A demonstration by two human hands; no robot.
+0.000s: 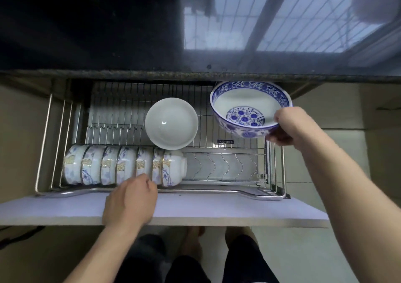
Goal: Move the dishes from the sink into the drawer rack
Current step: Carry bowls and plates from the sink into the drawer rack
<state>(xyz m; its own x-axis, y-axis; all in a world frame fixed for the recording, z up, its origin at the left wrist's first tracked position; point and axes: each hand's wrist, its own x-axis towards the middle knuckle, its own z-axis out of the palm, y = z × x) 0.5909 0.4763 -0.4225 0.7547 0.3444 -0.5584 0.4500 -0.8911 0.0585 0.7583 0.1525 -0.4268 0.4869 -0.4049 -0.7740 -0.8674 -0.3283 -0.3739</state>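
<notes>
Patterned bowl (249, 109) in right hand (288, 124), above rack's (225, 150) right edge

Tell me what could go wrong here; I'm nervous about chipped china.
The right hand holds the blue-patterned bowl by one edge only, so that grip could slip. The bowl sits close under the counter edge and beside the white bowl; either could get knocked. The left hand is near the row of small bowls.

Dim, soft frame — window glare on countertop (282, 50).
</notes>
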